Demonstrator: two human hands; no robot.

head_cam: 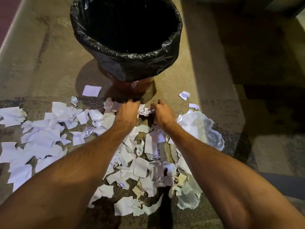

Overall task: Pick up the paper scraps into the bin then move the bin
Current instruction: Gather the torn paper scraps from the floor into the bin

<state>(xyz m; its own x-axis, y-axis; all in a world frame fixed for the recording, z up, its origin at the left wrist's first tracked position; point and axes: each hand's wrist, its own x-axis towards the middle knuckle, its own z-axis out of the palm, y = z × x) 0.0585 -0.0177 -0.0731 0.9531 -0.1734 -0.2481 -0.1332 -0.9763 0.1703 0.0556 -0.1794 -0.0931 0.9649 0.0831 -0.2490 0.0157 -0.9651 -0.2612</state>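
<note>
- Nearest the camera, well behind both hands, white torn paper scraps (125, 207) lie thick on the speckled brown concrete floor (49, 63). Most are between the 2 bare forearms or spread out to the left of the left one.
- A small translucent plastic piece (188, 199) lies at the near right edge of that pile, beside the right forearm.
- A larger translucent crinkled plastic sheet (203, 128) lies on the floor just right of the right wrist.
- The left hand (127, 111) is back-up, with its fingers curled down into the scraps. The fingertips are hidden, so I cannot tell whether they grasp any paper.
- The right hand (162, 113) is near the left hand but apart from it. Its curled fingers grasp a crumpled white paper scrap (147, 111) in the gap between the 2 hands.
- Just beyond and left of the left hand, a flat square white scrap (91, 90) lies alone, with a silver foil wad (74, 100) near it.
- Beyond and right of the right hand lie 2 small folded scraps (184, 95).
- Farthest, straight ahead of both grips, the round reddish-brown bin (143, 86) stands upright on the floor. A glossy black plastic liner bag (115, 63) is folded over its rim. Its inside is too dark to see.
</note>
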